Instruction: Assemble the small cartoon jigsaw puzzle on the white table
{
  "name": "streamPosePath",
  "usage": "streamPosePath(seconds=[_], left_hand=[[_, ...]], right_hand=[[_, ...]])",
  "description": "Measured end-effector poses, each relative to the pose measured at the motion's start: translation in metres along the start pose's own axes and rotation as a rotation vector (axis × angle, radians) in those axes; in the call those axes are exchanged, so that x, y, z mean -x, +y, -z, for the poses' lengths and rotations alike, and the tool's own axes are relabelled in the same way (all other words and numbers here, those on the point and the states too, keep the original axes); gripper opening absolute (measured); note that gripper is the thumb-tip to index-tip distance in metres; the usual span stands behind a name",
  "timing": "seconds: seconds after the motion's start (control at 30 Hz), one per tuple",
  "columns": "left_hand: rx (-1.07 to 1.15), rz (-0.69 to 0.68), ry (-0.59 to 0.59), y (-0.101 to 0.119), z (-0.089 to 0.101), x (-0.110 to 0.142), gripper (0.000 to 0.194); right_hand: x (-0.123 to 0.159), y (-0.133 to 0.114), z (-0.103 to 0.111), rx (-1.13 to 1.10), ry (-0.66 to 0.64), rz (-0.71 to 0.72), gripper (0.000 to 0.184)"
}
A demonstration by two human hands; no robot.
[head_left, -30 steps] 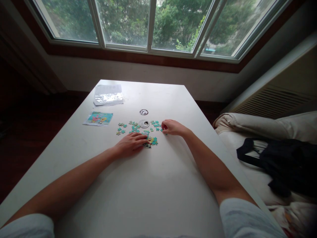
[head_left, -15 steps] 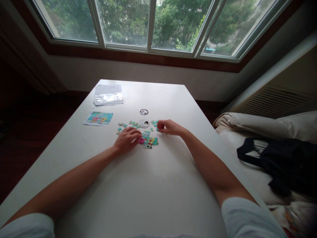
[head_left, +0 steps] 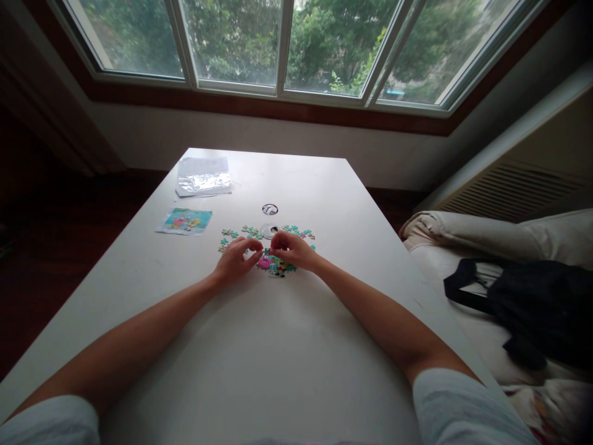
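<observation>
A partly joined jigsaw puzzle (head_left: 277, 269) with cartoon figures lies on the table, its upper part covered by my hands. My right hand (head_left: 293, 249) is closed in a pinch at the puzzle's top edge, on a small teal puzzle piece (head_left: 267, 251). Just left of that piece is my left hand (head_left: 237, 257), its fingers curved and the thumb a little apart from the index finger. Loose puzzle pieces (head_left: 252, 232) are scattered beyond my left hand, and more loose pieces (head_left: 303, 233) lie beyond the right one.
A round silvery disc (head_left: 267, 231) sits among the pieces, with a dark-rimmed round disc (head_left: 269, 209) behind it. At left lie a picture sheet (head_left: 186, 221) and a clear plastic packet (head_left: 204, 177). A dark bag (head_left: 542, 303) rests on the pale sofa (head_left: 467, 235).
My right hand has moved left from the loose pieces to the top of the joined puzzle, bringing a piece. My left hand has lifted its fingers and curved them.
</observation>
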State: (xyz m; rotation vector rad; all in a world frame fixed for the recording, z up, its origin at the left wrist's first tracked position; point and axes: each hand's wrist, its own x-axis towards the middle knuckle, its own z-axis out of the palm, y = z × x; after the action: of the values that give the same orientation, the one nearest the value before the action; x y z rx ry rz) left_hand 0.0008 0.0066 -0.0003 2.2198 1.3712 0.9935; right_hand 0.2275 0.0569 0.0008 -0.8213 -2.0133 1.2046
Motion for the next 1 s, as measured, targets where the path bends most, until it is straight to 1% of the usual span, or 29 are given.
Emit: streamPosePath(seconds=[0.27, 0.37, 0.47, 0.6, 0.7, 0.83, 1.0], left_hand=[[0.126, 0.031, 0.009, -0.002, -0.003, -0.001, 0.007], [0.158, 0.044, 0.002, -0.002, -0.003, -0.002, 0.01], [0.173, 0.053, -0.005, 0.0, -0.003, -0.001, 0.016], [0.151, 0.048, -0.008, -0.001, -0.003, -0.001, 0.011], [0.135, 0.062, -0.003, -0.004, -0.002, -0.002, 0.013], [0.071, 0.101, 0.021, -0.008, -0.001, -0.002, 0.015], [-0.047, 0.102, 0.053, -0.012, 0.0, -0.002, 0.015]], right_hand=[[0.001, 0.004, -0.006, -0.014, 0.019, 0.015, 0.028], [0.001, 0.003, -0.007, -0.029, 0.027, 0.022, 0.027], [0.001, 0.003, -0.008, -0.025, 0.04, 0.022, 0.026], [0.001, 0.005, -0.009, 0.005, 0.048, 0.03, 0.019], [0.001, 0.007, -0.008, 0.061, 0.082, 0.027, 0.01], [0.003, 0.005, -0.004, 0.202, 0.145, 0.059, 0.004], [0.004, 0.006, -0.002, 0.347, 0.119, 0.117, 0.001]])
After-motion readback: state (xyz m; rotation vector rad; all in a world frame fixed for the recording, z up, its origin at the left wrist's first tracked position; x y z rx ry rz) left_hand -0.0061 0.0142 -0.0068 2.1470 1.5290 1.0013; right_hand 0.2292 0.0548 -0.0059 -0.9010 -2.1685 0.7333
